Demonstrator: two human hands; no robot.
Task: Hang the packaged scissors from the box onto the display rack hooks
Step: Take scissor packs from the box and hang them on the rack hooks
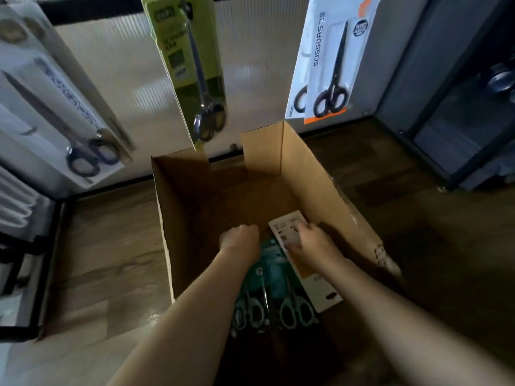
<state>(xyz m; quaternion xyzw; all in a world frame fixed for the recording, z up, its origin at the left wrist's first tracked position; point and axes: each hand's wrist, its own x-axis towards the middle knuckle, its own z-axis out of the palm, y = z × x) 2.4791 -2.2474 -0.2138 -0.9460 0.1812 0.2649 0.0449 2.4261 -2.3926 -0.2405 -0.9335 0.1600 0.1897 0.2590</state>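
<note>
The cardboard box (312, 174) stands open on the wood floor below the rack, so packs lift straight up to the hooks. Three sorts already hang above: a white pack (326, 57), a yellow-green pack (192, 68) and blue-handled ones (69, 118). Inside the box lie teal scissor packs (267, 299). The right hand (312, 243) pinches a white-backed pack (289, 232), turned face down. The left hand (239, 238) seems curled on a teal pack, though blur hides the fingers.
</note>
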